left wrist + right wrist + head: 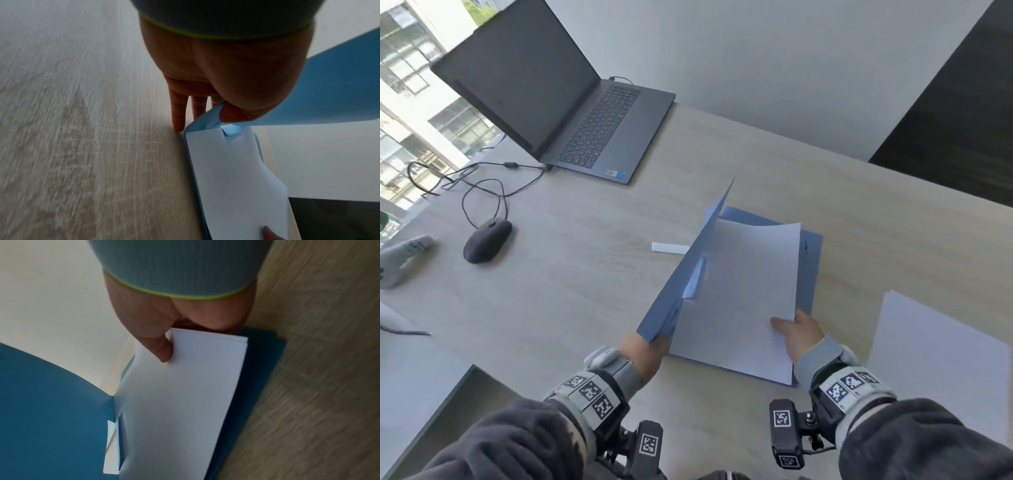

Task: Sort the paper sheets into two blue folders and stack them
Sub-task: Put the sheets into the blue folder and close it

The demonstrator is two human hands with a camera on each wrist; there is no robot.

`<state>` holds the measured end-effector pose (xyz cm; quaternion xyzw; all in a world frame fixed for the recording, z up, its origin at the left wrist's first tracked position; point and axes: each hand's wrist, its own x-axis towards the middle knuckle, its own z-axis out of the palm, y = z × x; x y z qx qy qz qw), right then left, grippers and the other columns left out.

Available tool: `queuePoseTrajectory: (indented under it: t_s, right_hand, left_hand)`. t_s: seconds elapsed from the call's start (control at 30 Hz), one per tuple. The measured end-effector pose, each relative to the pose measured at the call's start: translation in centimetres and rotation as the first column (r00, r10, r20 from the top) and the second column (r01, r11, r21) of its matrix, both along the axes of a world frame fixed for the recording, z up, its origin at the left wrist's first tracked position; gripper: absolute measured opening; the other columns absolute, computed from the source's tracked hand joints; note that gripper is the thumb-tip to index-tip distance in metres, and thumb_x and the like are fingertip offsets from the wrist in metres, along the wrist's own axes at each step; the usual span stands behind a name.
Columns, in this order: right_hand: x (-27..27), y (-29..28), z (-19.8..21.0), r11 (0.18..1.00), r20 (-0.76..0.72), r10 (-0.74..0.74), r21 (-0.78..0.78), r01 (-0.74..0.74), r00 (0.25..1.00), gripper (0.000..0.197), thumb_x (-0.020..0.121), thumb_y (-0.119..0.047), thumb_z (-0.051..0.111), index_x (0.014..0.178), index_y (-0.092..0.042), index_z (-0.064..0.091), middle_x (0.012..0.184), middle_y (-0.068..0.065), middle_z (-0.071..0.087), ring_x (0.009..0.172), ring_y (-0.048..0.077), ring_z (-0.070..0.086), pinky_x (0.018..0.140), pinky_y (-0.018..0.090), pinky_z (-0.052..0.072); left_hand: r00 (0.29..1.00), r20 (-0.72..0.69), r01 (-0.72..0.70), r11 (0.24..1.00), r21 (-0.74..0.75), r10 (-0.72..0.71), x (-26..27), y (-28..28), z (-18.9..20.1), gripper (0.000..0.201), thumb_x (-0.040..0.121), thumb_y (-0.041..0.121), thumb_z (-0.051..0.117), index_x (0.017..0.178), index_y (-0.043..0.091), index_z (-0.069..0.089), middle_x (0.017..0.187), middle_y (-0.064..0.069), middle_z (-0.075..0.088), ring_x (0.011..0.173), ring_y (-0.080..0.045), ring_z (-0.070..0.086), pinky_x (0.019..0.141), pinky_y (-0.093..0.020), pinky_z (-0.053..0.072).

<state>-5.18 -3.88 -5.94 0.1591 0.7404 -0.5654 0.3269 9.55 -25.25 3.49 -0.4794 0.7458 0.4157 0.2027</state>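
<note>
We held the blue folder on the desk, its cover pinched up by our left hand, our right hand clamped on the paper sheets – they could catch on the inner tab and buckle; the cover could drop if the pinch slipped.

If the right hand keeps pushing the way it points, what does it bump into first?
Probably the inner fold of the open blue folder; the right hand pinches a white paper stack aimed there. Depth is unclear.

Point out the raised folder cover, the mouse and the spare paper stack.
folder cover (681, 284), head view, middle of the lifted flap.
mouse (487, 241), head view, top of its shell.
spare paper stack (941, 346), head view, top sheet.
</note>
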Motion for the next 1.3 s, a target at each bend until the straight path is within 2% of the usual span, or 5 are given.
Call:
queuePoseTrajectory:
  t_s: [0.17,0.6,0.83,1.03,1.3]
  right_hand:
    - [-0.1,0.2,0.9,0.995,0.012,0.065,-0.073,-0.064,0.998,0.019,0.089,-0.004,0.061,0.108,-0.008,0.061,0.102,0.012,0.068,0.091,0.032,0.065,0.085,0.041,0.05]
    - [-0.4,2.6,0.3,0.984,-0.063,0.045,0.176,-0.033,0.997,0.01,0.087,-0.024,0.058,0.085,-0.015,0.062,0.071,0.01,0.066,0.052,0.027,0.057,0.05,0.031,0.047]
    - [-0.8,4.1,2.1,0.977,-0.114,-0.096,0.178,0.115,0.989,0.038,0.095,-0.041,0.044,0.084,-0.01,0.063,0.068,0.007,0.063,0.05,0.025,0.054,0.049,0.03,0.044]
    - [-0.3,5.7,3.1,0.974,-0.158,-0.11,0.178,0.138,0.981,0.042,0.096,-0.043,0.038,0.089,-0.012,0.065,0.079,0.005,0.068,0.062,0.026,0.063,0.057,0.028,0.043]
    - [1.3,6.0,2.3,0.979,-0.034,0.05,0.199,-0.042,0.998,0.014,0.087,-0.028,0.057,0.082,-0.021,0.068,0.078,0.004,0.062,0.059,0.02,0.054,0.05,0.027,0.043]
  left_hand:
    - [0.99,-0.137,-0.019,1.0,-0.01,0.017,-0.4,1.3,2.4,0.015,0.097,0.004,0.044,0.094,0.01,0.058,0.076,-0.005,0.058,0.085,-0.035,0.057,0.087,-0.042,0.044]
    - [0.99,-0.07,0.12,0.991,-0.05,-0.124,0.0,0.6,0.4,0.005,0.099,0.014,0.046,0.095,0.013,0.048,0.068,0.006,0.042,0.057,-0.005,0.036,0.045,-0.013,0.028]
    - [0.92,-0.242,0.324,0.946,0.03,-0.308,0.7,0.4,-1.0,0.088,0.077,0.0,0.056,0.151,0.036,0.024,0.135,0.006,0.045,0.103,-0.012,0.053,0.054,-0.007,0.045]
    - [0.946,-0.31,0.136,0.983,0.121,-0.093,-0.8,0.2,-3.6,0.075,0.084,0.007,0.05,0.152,0.025,0.024,0.148,-0.001,0.043,0.114,-0.016,0.051,0.078,-0.023,0.044]
    - [0.985,-0.168,-0.014,0.996,0.084,0.028,-4.5,0.3,-4.1,0.058,0.087,0.027,0.061,0.143,0.021,0.045,0.108,0.0,0.065,0.1,-0.025,0.062,0.088,-0.032,0.045]
